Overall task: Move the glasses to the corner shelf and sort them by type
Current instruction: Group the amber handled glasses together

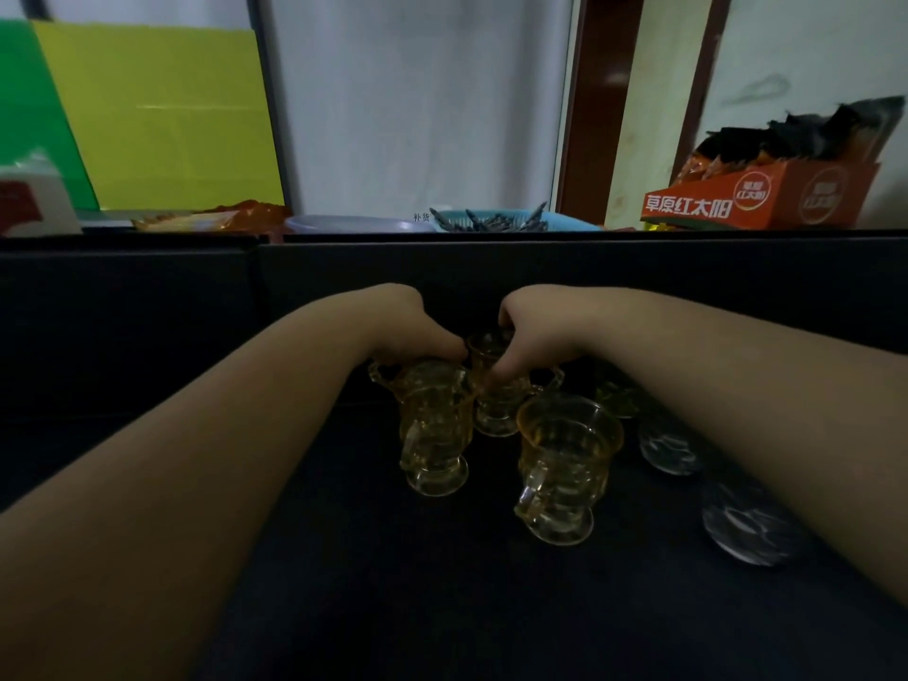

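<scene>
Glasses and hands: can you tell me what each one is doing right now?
Left hand: grips the rim of the left amber cup.
Right hand: pinches the rim of the back amber cup.
Left amber cup: upright, held from above.
Back amber cup: upright, held at its rim.
Front amber cup: upright, free, empty.
Two clear glasses: on the dark surface, untouched.
Orange carton: open, holding packets.

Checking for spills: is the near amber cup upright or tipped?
Upright: the near amber cup stands on its foot, rim upward, on the dark shelf.
</scene>
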